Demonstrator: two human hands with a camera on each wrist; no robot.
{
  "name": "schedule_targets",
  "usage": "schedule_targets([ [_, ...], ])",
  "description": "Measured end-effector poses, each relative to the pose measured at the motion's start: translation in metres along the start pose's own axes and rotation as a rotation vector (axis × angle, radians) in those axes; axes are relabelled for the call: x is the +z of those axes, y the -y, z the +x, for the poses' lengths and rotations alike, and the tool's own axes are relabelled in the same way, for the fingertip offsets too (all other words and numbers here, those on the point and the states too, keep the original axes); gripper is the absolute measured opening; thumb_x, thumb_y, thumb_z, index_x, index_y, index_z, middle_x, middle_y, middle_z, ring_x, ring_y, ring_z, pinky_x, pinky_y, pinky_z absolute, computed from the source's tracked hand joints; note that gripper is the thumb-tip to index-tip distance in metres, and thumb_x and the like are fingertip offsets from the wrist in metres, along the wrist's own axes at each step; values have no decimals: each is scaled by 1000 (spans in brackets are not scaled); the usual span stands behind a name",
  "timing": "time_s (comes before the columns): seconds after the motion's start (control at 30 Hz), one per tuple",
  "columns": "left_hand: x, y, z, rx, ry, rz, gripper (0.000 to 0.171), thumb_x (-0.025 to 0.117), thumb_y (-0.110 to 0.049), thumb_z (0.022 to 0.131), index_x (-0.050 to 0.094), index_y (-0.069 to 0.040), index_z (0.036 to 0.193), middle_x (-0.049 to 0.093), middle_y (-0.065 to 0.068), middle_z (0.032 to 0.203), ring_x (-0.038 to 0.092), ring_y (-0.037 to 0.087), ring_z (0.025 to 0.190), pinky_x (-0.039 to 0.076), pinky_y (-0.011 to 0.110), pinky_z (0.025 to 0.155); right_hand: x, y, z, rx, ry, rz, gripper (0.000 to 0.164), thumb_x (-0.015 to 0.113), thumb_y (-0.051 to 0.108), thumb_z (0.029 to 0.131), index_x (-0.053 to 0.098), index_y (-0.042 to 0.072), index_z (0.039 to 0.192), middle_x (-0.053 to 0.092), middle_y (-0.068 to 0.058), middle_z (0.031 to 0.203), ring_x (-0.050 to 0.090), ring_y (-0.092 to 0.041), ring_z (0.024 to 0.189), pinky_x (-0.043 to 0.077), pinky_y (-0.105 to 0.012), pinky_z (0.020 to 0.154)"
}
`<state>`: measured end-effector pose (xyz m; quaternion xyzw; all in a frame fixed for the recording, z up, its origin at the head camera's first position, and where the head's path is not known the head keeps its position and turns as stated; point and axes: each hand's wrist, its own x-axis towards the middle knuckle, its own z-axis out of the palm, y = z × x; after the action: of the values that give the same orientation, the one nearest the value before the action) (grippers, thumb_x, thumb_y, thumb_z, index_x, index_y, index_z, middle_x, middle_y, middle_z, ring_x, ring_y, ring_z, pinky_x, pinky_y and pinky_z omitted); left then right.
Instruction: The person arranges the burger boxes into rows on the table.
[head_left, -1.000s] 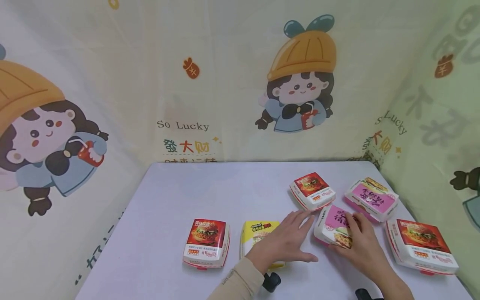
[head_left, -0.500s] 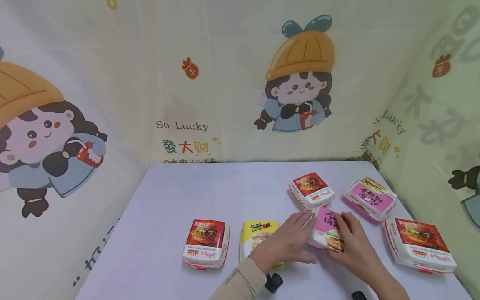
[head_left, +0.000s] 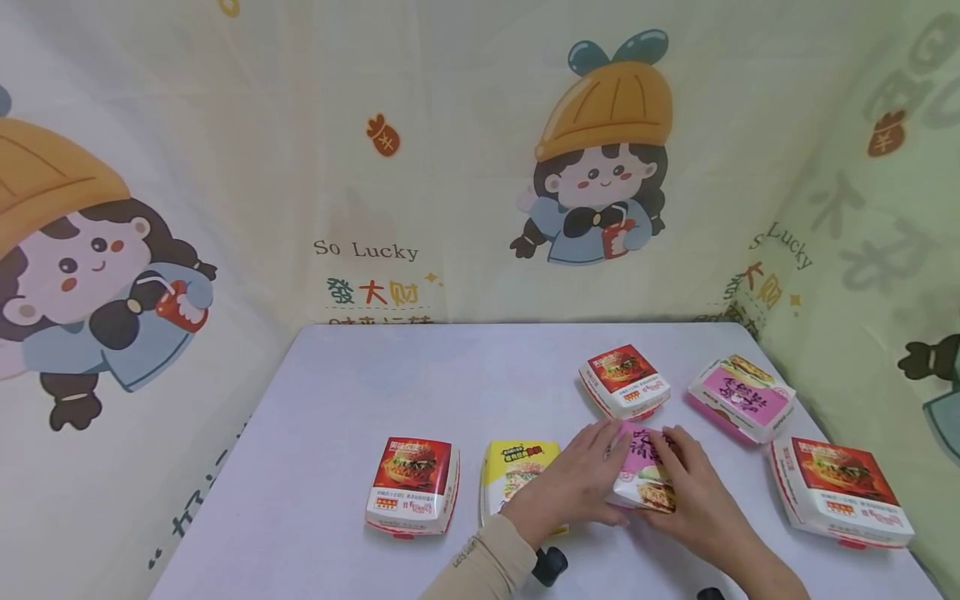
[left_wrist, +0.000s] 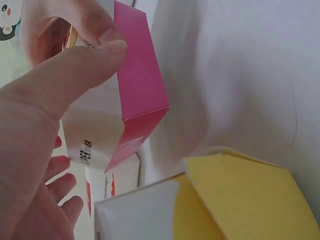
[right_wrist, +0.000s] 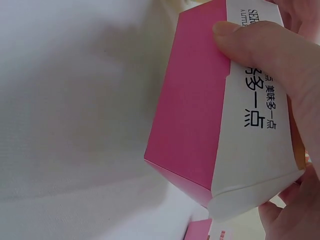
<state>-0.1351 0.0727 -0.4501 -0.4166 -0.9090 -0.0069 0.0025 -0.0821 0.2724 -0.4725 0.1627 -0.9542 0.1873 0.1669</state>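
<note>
A pink-and-white hamburger box (head_left: pixel 643 479) lies between the two hands, right of centre in the head view. My right hand (head_left: pixel 693 500) grips it from the right, its thumb on the near side in the right wrist view. At the box's left end is my left hand (head_left: pixel 573 475), fingers by the far corner and thumb along the near side. The two thumb tips meet or nearly meet in the left wrist view. Just left of the left hand, partly hidden by it, sits a yellow-and-white hamburger box (head_left: pixel 517 467).
Red-and-white hamburger boxes stand at the left (head_left: pixel 412 483), behind the held box (head_left: pixel 624 382) and at the right edge (head_left: pixel 843 492). Another pink hamburger box (head_left: pixel 742 396) is at the back right. Printed cloth (head_left: pixel 465 167) surrounds the white table (head_left: pixel 315 517).
The right hand has brought the pink hamburger box leftward and a little nearer, up into the left hand. The left hand has stayed almost in place. The other boxes have not moved.
</note>
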Motion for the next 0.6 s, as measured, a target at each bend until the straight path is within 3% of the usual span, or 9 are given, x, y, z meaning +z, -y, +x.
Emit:
schedule_targets([
  [0.07,0,0,1,-10,-5,-6,110,69,-70,77,19,-16,159,17,3,166,18,18,153,16,27,124,1,0,1,-37,-21,13,110,97,26,52,45,-4,144,39,-25,142,41,-43,126,-3,1,107],
  [0.23,2,1,1,-15,-28,25,110,66,-73,76,22,-15,158,19,4,165,19,18,153,18,28,124,3,3,1,-76,-30,35,109,98,27,50,48,-3,142,41,-25,141,42,-45,126,-2,2,109],
  [0.6,5,0,-2,-18,-15,57,108,63,-77,76,28,-13,156,29,2,161,28,16,149,25,29,123,6,6,-2,-76,14,30,109,98,32,51,48,-1,143,42,-25,142,44,-42,126,-2,3,106],
])
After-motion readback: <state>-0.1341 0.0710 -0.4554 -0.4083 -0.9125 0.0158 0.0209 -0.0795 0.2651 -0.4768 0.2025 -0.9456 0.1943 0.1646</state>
